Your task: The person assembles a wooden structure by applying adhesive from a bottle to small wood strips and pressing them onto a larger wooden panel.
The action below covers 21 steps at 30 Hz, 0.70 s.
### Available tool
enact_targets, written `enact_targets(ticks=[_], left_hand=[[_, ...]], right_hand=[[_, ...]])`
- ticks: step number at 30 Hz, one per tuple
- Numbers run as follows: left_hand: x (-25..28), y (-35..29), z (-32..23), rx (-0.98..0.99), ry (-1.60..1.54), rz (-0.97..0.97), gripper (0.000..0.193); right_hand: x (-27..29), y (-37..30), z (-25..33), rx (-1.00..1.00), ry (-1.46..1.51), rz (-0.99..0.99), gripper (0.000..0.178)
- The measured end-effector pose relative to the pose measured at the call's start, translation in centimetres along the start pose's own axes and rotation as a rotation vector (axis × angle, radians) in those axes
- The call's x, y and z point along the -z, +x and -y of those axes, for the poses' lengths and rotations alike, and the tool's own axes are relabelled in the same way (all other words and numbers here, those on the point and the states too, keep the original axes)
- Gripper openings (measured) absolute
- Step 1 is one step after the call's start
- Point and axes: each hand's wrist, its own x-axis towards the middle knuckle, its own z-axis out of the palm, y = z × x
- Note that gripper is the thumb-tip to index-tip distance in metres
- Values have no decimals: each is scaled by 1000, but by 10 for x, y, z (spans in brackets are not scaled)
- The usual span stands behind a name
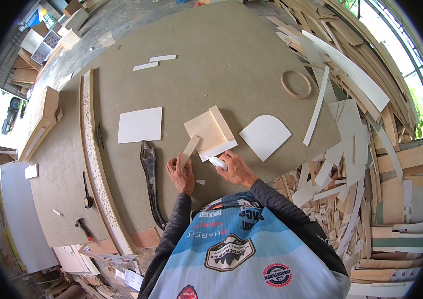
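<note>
My left hand (180, 174) is closed on a thin pale wooden strip (191, 148), whose far end lies over the left edge of a square wooden panel (202, 127). That panel has a raised strip (221, 124) along its right side and a white-faced strip (221, 148) along its near side. My right hand (239, 170) grips a white squeeze bottle (216, 162), its tip pointing left, close to the panel's near corner. Between my hands lies a small white offcut (200, 182). A white rectangular board (140, 125) is left of the panel, and a white round-topped board (265, 138) is right of it.
Beside my left forearm lies a long black curved object (149, 167). Further left are a long speckled wooden rail (88, 129), a tape measure (88, 202) and a hammer (83, 229). A wooden ring (295, 83) sits far right. Wood scraps (331, 169) pile up past the table's right edge.
</note>
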Motion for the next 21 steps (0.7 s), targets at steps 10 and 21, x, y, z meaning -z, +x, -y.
enact_targets(ticks=[10,21], left_hand=[[-2,-1,1,15,-3,8,43],[-1,-1,2,-8,9,15,44]], right_hand=[[20,-18,-30,-55,-69,-161,27],[46,-29,-49,-98,-115,-287,30]])
